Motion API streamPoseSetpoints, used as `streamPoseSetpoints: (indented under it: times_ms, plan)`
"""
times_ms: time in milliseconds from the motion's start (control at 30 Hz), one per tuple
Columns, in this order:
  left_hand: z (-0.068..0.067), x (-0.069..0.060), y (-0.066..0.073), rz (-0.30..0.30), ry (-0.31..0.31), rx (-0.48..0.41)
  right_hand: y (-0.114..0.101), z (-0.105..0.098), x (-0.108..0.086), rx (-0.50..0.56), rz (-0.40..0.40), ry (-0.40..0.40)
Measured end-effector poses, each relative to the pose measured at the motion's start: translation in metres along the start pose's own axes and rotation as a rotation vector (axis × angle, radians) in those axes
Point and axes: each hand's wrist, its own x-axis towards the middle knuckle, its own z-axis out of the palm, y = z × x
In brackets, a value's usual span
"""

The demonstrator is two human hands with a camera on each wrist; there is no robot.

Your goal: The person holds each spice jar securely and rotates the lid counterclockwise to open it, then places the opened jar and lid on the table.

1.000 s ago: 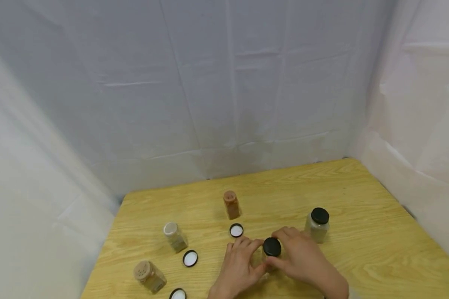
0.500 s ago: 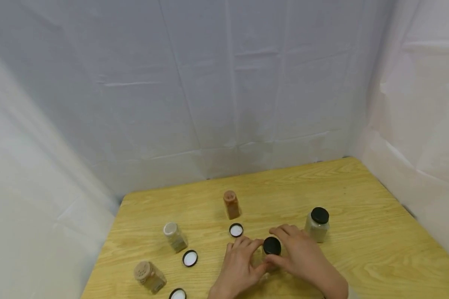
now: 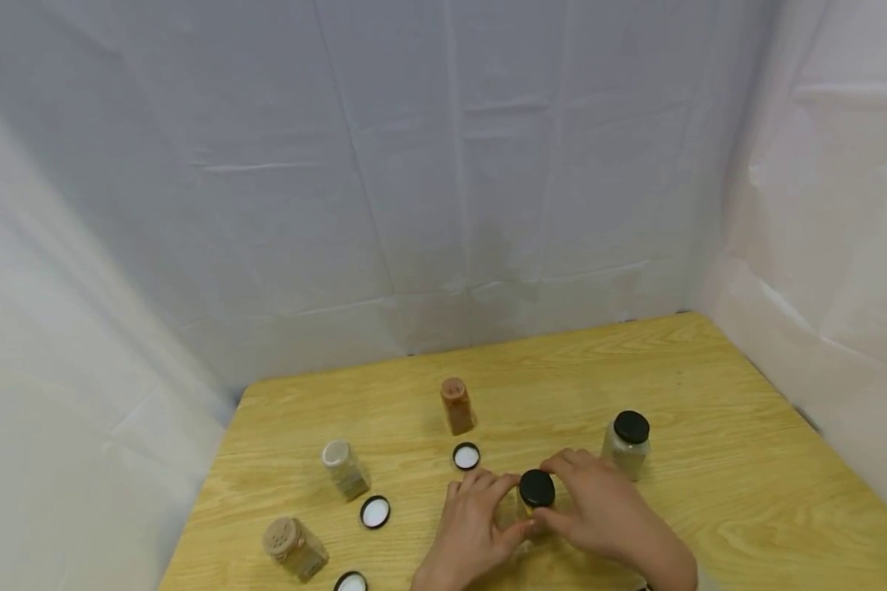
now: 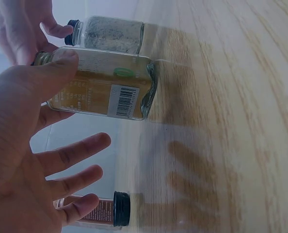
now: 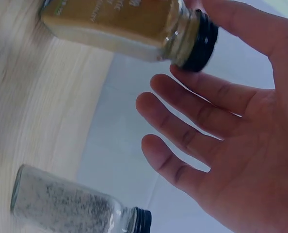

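A square glass spice jar (image 4: 93, 104) of yellow-brown powder stands upright on the table. In the left wrist view, my left hand (image 3: 469, 525) grips its upper part between thumb and index finger; the other fingers are spread apart from it. The black lid (image 3: 536, 488) sits on the jar's neck. My right hand (image 3: 599, 505) pinches this lid between thumb and index fingertip, its remaining fingers extended free in the right wrist view. Just beyond the right hand stands a larger-looking jar (image 3: 627, 451) with speckled pale contents and a black cap (image 3: 631, 427).
To the left stand uncapped shaker jars: a reddish one (image 3: 458, 408), a pale-topped one (image 3: 347, 470) and a tan-topped one (image 3: 296, 548). Black lids with white liners (image 3: 466, 455) (image 3: 374, 511) (image 3: 351, 582) lie beside them. White sheeting (image 3: 443, 180) encloses the wooden table (image 3: 769, 492).
My right thumb and fingers loosened slightly around the lid, then came back to it a little further right. The left hand and the jar stay in place.
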Motion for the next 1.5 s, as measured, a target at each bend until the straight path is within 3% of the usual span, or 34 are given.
streamPoseSetpoints:
  times_ms: [300,533,900,1100,1267,1500]
  plan:
    - [0.002,0.0,0.002,0.003,0.02,-0.011,-0.012,0.011,0.005,-0.056,-0.042,0.044]
    - [0.002,-0.001,0.002,-0.014,0.003,0.0,-0.008,0.011,0.005,-0.088,-0.081,0.06]
    - [-0.002,0.001,0.003,-0.03,-0.028,0.002,0.007,-0.001,0.001,0.005,-0.036,0.036]
    - [-0.002,0.0,0.003,-0.025,-0.014,-0.001,0.0,-0.002,0.001,0.017,0.01,-0.001]
    - [0.001,0.001,0.002,-0.023,0.001,-0.007,-0.009,0.006,0.005,-0.074,0.013,0.045]
    - [0.0,0.001,0.0,-0.026,-0.014,-0.018,-0.012,0.011,0.009,-0.194,-0.092,0.093]
